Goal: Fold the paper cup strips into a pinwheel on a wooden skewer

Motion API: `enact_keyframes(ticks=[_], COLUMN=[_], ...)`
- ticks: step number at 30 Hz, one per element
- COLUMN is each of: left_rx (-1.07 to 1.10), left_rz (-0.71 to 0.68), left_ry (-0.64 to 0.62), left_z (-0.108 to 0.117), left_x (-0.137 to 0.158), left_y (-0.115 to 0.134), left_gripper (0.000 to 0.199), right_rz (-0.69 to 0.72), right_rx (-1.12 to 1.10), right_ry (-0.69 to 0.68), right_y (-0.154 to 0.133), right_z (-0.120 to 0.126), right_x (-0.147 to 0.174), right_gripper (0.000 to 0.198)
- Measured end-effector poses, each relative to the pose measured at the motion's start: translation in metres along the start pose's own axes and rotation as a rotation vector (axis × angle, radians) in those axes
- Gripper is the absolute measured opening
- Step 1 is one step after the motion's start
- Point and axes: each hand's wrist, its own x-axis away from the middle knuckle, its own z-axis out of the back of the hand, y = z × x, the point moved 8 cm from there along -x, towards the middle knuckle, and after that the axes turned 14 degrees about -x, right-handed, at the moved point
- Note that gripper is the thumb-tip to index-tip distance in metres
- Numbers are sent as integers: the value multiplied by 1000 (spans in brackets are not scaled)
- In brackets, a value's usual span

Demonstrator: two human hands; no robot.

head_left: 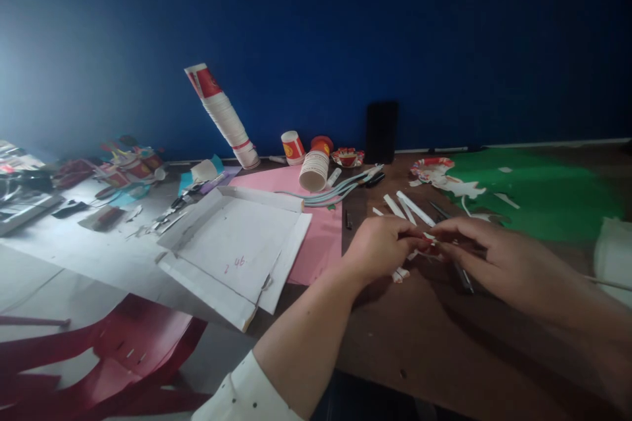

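Now, the left hand and the right hand pinch together one small red-and-white piece, over the table, between its front and back edges. To do this well, I think, the fingertips should press lightly and evenly. Just behind, at least three white strips lie. Near the front edge, leftward, is one cardboard tray; along the back edge, one leaning cup stack.

Brown bench across the lower right, pink sheet at centre, white cardboard tray left of centre overlapping it, green sheet at right, white strips right of centre, leaning cup stack at upper left.
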Motion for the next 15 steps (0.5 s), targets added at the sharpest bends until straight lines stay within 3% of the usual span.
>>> enact_keyframes(ticks=[3,10,15], left_rx=[-6,12,-19], left_rz=[-13,7,-58], left_ry=[-9,3,43], left_z=[1,1,1], left_x=[0,0,1], left_y=[1,2,6], left_gripper=[13,13,19], right_rz=[43,60,71], right_rx=[-62,-64,-50], right_ry=[-71,-53,-36], right_y=[-5,-4,7], right_z=[-5,-4,-6], right_x=[0,-2,-3], right_gripper=[28,25,28])
